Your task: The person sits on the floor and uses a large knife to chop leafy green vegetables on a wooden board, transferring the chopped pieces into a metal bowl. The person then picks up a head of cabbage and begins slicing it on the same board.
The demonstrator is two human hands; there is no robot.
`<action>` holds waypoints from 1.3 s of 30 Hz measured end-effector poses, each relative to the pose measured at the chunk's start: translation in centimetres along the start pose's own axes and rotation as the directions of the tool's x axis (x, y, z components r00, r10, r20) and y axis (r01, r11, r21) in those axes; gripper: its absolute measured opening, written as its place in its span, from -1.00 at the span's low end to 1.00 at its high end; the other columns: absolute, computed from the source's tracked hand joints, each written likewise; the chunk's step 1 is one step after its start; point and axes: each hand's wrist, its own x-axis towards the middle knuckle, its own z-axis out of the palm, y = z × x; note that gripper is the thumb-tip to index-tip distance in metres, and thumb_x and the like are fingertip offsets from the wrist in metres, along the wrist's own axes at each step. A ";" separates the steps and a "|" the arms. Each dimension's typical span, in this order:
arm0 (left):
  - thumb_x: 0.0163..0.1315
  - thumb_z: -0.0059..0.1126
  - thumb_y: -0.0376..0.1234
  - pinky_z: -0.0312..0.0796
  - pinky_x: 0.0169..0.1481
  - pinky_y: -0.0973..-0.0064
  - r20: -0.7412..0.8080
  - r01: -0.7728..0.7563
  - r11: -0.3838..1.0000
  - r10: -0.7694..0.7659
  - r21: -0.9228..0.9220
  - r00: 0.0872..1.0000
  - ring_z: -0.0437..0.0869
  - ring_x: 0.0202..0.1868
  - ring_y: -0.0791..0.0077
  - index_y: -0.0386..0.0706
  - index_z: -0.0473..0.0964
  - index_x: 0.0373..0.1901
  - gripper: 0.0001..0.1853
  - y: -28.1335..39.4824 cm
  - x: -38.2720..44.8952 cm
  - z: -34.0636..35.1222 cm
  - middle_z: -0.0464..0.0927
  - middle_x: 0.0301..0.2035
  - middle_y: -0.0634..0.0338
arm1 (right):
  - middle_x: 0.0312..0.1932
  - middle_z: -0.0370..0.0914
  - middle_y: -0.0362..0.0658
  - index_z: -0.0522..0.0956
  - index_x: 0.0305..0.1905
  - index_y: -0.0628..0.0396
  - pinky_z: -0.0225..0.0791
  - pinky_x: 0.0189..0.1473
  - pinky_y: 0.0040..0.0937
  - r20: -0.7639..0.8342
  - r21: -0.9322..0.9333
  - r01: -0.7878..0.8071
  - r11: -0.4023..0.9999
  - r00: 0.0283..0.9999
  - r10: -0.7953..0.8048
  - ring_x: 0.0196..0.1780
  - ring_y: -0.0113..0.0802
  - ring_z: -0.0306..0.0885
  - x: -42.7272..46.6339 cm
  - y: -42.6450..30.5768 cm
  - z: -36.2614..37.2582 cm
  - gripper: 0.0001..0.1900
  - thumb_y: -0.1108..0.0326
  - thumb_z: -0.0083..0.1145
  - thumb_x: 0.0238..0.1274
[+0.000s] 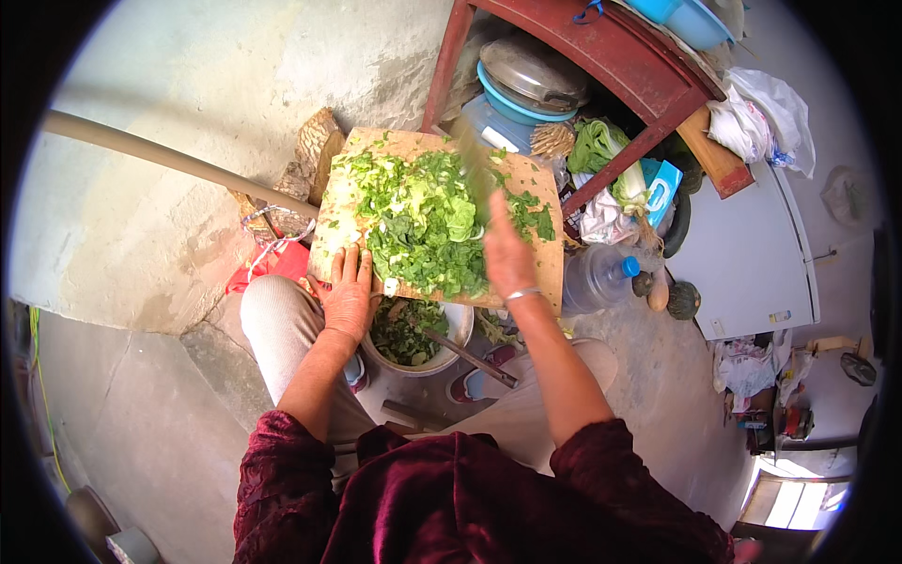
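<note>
A wooden cutting board (331, 211) lies before me, heaped with chopped leafy greens (430, 225). My left hand (347, 289) presses flat on the board's near left edge, fingers spread, holding nothing. In my right hand (509, 257) is the handle of a kitchen knife (476, 166), its blade blurred and raised over the right part of the heap. Under the board's near edge stands a round bucket (461, 326) with more cut greens (405, 338) inside; a stick-like handle (479, 359) leans out over its rim.
A red wooden table (599, 42) stands beyond the board at the right, with a lidded pan (535, 70) beneath. A napa cabbage (599, 148), a large plastic bottle (595, 278) and squashes (682, 301) sit to the right. Split logs (310, 151) and a long pole (176, 162) are at the left.
</note>
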 end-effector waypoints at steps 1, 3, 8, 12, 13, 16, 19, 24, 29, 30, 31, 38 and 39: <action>0.30 0.23 -0.15 -0.11 0.38 -0.69 0.027 -0.020 0.999 0.021 -0.033 0.999 0.09 0.58 0.15 0.02 0.27 0.50 -0.28 0.8 0.1 -0.2 0.12 0.53 0.17 | -0.19 0.69 0.26 0.06 0.64 -0.51 0.52 0.00 -0.03 -0.164 -0.131 0.315 0.940 0.928 -0.334 -0.12 0.21 0.69 0.7 7.7 4.7 -0.18 0.38 0.12 0.40; 0.11 0.43 -0.25 -0.13 0.41 -0.63 0.080 0.019 0.998 -0.015 -0.057 0.997 0.03 0.60 0.11 0.00 0.18 0.56 -0.06 -0.4 -0.4 -0.6 0.06 0.56 0.15 | 0.04 0.63 0.34 0.08 0.63 -0.52 0.49 0.15 -0.03 0.160 0.027 0.054 0.998 0.985 -0.057 0.12 0.26 0.63 1.2 3.8 2.2 -0.18 0.38 0.13 0.39; 0.10 0.43 -0.27 -0.15 0.42 -0.62 0.054 0.004 0.998 0.000 -0.069 0.999 0.02 0.60 0.10 0.00 0.17 0.57 -0.05 -0.5 -0.7 -0.4 0.04 0.56 0.14 | 0.02 0.68 0.22 0.21 0.59 -0.47 0.52 -0.05 -0.02 -0.207 0.150 0.296 0.943 0.942 -0.263 -0.14 0.12 0.72 -1.1 -4.9 -5.5 -0.24 0.41 0.11 0.38; 0.17 0.38 -0.24 -0.12 0.38 -0.69 0.044 -0.003 0.998 0.006 -0.055 0.999 0.03 0.60 0.10 0.02 0.19 0.55 -0.12 -0.5 -0.4 0.0 0.03 0.57 0.15 | -0.20 0.68 0.22 0.09 0.63 -0.47 0.52 -0.16 -0.02 -0.056 0.049 0.156 0.987 0.987 -0.153 -0.29 0.10 0.69 -2.4 -3.9 -3.0 -0.19 0.42 0.10 0.38; 0.20 0.35 -0.22 -0.11 0.37 -0.72 0.038 -0.005 0.998 0.008 -0.061 0.999 0.04 0.59 0.10 0.02 0.21 0.54 -0.16 -0.2 -0.3 0.1 0.04 0.56 0.15 | -0.24 0.68 0.24 0.07 0.63 -0.48 0.52 -0.16 0.00 0.109 -0.020 -0.016 1.000 0.994 0.018 -0.29 0.13 0.68 -2.4 -1.2 -0.9 -0.18 0.42 0.10 0.38; 0.13 0.42 -0.24 -0.10 0.37 -0.71 0.089 0.003 0.999 0.002 -0.048 0.996 0.03 0.59 0.10 0.02 0.20 0.54 -0.10 -0.2 -0.6 -1.0 0.03 0.56 0.14 | -0.17 0.66 0.32 0.07 0.62 -0.55 0.49 -0.02 0.11 0.212 -0.058 0.018 0.998 0.977 -0.005 -0.07 0.29 0.67 -0.7 1.1 0.0 -0.20 0.39 0.08 0.41; 0.07 0.47 -0.24 -0.08 0.37 -0.71 0.057 -0.017 0.998 0.021 -0.066 0.998 0.03 0.60 0.10 0.02 0.20 0.54 -0.05 -0.3 -0.6 -0.2 0.03 0.57 0.14 | -0.12 0.66 0.29 0.20 0.59 -0.43 0.51 -0.03 0.04 -0.060 0.180 0.266 0.947 0.964 -0.259 -0.07 0.24 0.69 -0.8 -0.9 -2.4 -0.26 0.41 0.10 0.39; 0.03 0.51 -0.23 -0.07 0.38 -0.70 0.073 0.007 0.999 -0.003 -0.051 0.997 0.02 0.60 0.11 0.04 0.20 0.54 -0.02 -0.1 -0.4 -0.8 0.02 0.56 0.14 | -0.20 0.66 0.17 0.18 0.62 -0.18 0.54 -0.17 -0.09 -0.323 0.220 0.452 0.864 0.870 -0.373 -0.27 0.06 0.69 -2.3 -8.1 -4.1 -0.23 0.49 0.12 0.35; 0.00 0.54 -0.23 -0.07 0.38 -0.70 0.078 -0.008 0.997 0.013 -0.072 0.997 0.00 0.60 0.13 0.04 0.19 0.54 0.01 -0.3 -0.5 -0.4 0.02 0.56 0.16 | -0.37 0.63 0.23 0.13 0.62 -0.44 0.48 -0.21 0.11 0.283 -0.107 0.107 0.989 0.956 -0.073 -0.32 0.11 0.67 -0.5 -2.3 1.5 -0.24 0.39 0.10 0.42; -0.01 0.55 -0.25 -0.10 0.40 -0.69 0.092 0.004 0.997 0.004 -0.081 0.996 -0.01 0.61 0.12 0.04 0.18 0.55 0.03 0.2 -0.7 -1.0 0.00 0.57 0.17 | -0.36 0.63 0.23 0.13 0.62 -0.47 0.46 -0.21 0.14 0.351 -0.186 0.080 0.979 0.936 -0.010 -0.32 0.12 0.67 0.2 -2.6 0.6 -0.24 0.38 0.09 0.43; -0.01 0.54 -0.25 -0.11 0.41 -0.68 0.102 0.010 0.997 -0.003 -0.072 0.995 -0.01 0.61 0.11 0.04 0.17 0.55 0.04 0.2 -1.4 -1.0 0.00 0.57 0.16 | -0.36 0.63 0.23 0.13 0.62 -0.45 0.46 -0.21 0.13 0.326 -0.131 0.081 0.988 0.945 -0.035 -0.33 0.12 0.66 -0.6 -3.3 -0.4 -0.24 0.39 0.09 0.42; -0.03 0.55 -0.25 -0.18 0.42 -0.70 0.114 0.022 0.995 -0.011 -0.096 0.993 -0.03 0.61 0.07 0.03 0.15 0.57 0.07 0.3 -0.5 -1.3 0.00 0.57 0.13 | -0.36 0.62 0.20 0.19 0.61 -0.39 0.49 -0.17 0.02 -0.349 0.214 0.450 0.867 0.864 -0.362 -0.32 0.10 0.63 -2.4 -5.5 -1.9 -0.25 0.42 0.11 0.39; -0.04 0.55 -0.25 -0.18 0.42 -0.70 0.106 0.015 0.996 -0.005 -0.088 0.994 -0.03 0.61 0.07 0.03 0.15 0.57 0.08 0.4 -0.2 -1.2 0.00 0.57 0.12 | -0.36 0.62 0.21 0.19 0.61 -0.41 0.49 -0.16 0.03 -0.121 0.091 0.293 0.952 0.952 -0.281 -0.31 0.10 0.64 -1.7 -3.6 -0.7 -0.25 0.41 0.11 0.39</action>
